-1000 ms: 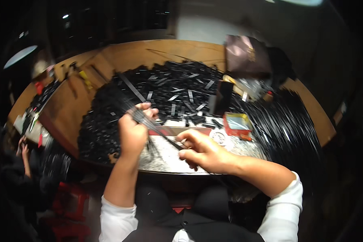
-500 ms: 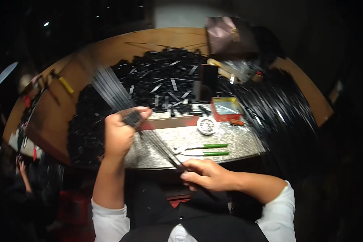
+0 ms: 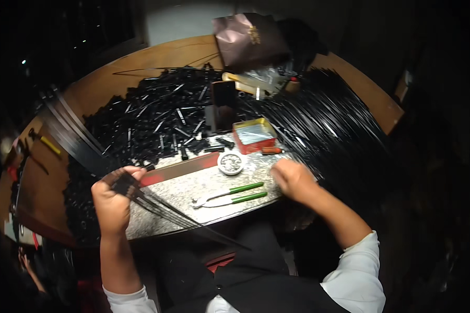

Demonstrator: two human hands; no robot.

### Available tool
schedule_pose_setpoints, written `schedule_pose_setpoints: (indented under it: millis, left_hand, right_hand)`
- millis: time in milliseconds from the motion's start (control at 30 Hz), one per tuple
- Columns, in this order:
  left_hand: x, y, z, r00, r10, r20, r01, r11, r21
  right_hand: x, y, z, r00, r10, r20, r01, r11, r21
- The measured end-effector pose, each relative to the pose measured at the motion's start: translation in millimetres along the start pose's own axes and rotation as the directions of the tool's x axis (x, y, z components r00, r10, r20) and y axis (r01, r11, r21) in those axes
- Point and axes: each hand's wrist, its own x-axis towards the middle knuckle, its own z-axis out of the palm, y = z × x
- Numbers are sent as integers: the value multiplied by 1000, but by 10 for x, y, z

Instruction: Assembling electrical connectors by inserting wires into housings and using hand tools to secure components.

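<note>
Left hand: we are closing the fingers of the left hand (image 3: pixel 111 201) around a bundle of long black strips (image 3: pixel 124 184), clamping it near its middle.
Bundle: it is hanging above the left part of the speckled worktop (image 3: pixel 164 219), one end fanning up and left, the other trailing down over the front edge.
Right hand: we are holding the right hand (image 3: pixel 293 180) apart from the bundle, fingers curled; blur is hiding the fingertips, so we are unable to tell whether it is pinching anything.
Slipping strips: with one hand doing all the gripping, single strips could be sliding out, the cause being smooth faces and two unsupported ends.
Fanned end: it is spreading in front of the heap of short black pieces (image 3: pixel 141 115); dipping low, it could be catching and dragging some along.
Trailing end: its tips are reaching past the green-handled pliers (image 3: pixel 234 200); a sideways swing could be hooking them.
White dish: we are keeping small metallic bits in the round white dish (image 3: pixel 219 164), which appears uncovered; a careless right-hand sweep could be tipping it.
Loose strips: beside the right hand, the long loose strips (image 3: pixel 331 117) are lying crowded, so pulling one could be tangling others.
</note>
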Motion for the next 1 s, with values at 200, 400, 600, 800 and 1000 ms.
schedule_pose_setpoints:
  millis: [200, 400, 600, 800, 1000]
  left_hand:
    - [-102, 63, 109, 999, 41, -26, -41, 999, -24]
    - [-194, 213, 135, 995, 92, -29, -92, 996, 18]
    - [-233, 275, 170, 990, 140, -20, -140, 990, -30]
    - [-250, 220, 213, 986, 158, 46, -156, 987, -32]
    - [-284, 305, 453, 978, 156, 137, -159, 987, 12]
  right_hand:
    - [-441, 1157, -677, 902, 381, -202, -426, 720, -547]
    - [-550, 1372, -673, 882, 432, -187, -447, 644, -621]
    - [-427, 1350, -849, 880, 412, -236, -467, 659, -590]
    - [-36, 1017, -1204, 885, 272, -378, -436, 769, -467]
    - [779, -6, -1031, 907, -28, -421, -59, 979, -193]
